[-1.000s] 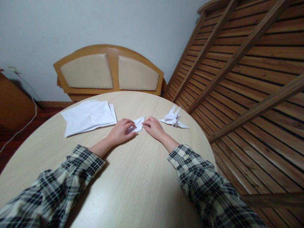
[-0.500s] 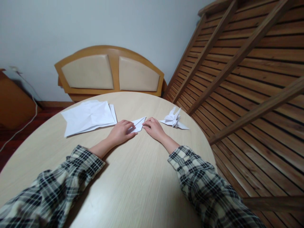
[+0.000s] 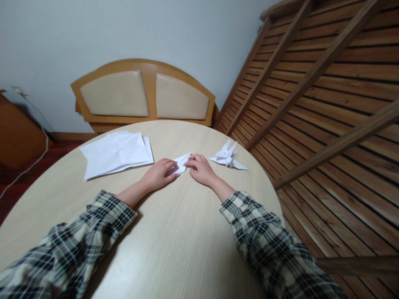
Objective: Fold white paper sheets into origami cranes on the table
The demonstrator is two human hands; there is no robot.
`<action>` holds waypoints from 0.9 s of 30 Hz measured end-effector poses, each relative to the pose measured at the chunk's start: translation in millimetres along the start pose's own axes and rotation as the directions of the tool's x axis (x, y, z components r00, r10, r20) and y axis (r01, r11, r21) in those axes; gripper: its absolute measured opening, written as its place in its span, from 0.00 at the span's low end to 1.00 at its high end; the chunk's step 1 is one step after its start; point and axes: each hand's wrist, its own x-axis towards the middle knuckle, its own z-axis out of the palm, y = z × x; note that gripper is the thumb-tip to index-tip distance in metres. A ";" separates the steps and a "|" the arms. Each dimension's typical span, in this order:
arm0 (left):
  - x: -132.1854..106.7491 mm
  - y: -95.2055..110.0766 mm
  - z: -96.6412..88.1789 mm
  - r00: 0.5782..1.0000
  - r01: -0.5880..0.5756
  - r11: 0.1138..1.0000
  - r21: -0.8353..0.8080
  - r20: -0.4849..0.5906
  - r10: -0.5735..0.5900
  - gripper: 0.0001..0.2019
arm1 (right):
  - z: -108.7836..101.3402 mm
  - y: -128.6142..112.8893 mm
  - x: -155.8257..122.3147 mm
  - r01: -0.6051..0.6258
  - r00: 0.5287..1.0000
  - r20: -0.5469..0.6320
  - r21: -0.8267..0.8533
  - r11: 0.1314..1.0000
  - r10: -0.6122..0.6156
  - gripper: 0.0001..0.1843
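A small folded white sheet of paper [image 3: 181, 164] lies on the round table [image 3: 174, 232] between my two hands. My left hand [image 3: 158, 174] grips its left part, thumb at the near edge and fingers over the top, covering that end. At the paper's right edge, my right hand [image 3: 202, 169] has its fingertips closed on it, the thumb tucked below the fingers. Just right of that hand sits a folded paper crane [image 3: 227, 155] with pointed ends.
To the left on the table lies a stack of creased white sheets [image 3: 115, 151]. Beyond the far edge stands a wooden headboard [image 3: 152, 93] with cream panels. A slatted wooden frame [image 3: 318, 116] leans along the right side. A white cable [image 3: 34, 164] hangs at far left.
My right hand's fingers have shifted slightly left and further onto the folded paper. My left hand, the stack and the crane stay put.
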 end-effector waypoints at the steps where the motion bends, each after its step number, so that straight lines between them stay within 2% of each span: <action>1: -0.2 0.3 -0.3 1.000 0.004 1.000 -0.004 -0.001 -0.004 0.13 | -0.6 -0.7 0.0 0.004 1.000 0.003 -0.004 1.000 -0.004 0.20; 11: -1.6 -0.7 -0.3 0.999 -0.032 0.997 -0.073 0.022 0.034 0.12 | -1.7 -2.3 -0.3 0.056 0.997 0.058 0.010 0.998 -0.057 0.20; 20: -1.4 -5.8 3.9 0.996 -0.090 0.994 -0.064 -0.020 0.089 0.12 | -2.6 -3.8 2.3 0.043 0.997 0.059 0.030 0.999 -0.044 0.08; 27: -2.8 -7.5 5.9 0.997 -0.066 0.996 -0.052 -0.029 0.065 0.14 | -1.3 -2.8 3.6 0.031 0.998 0.050 -0.006 0.999 -0.031 0.05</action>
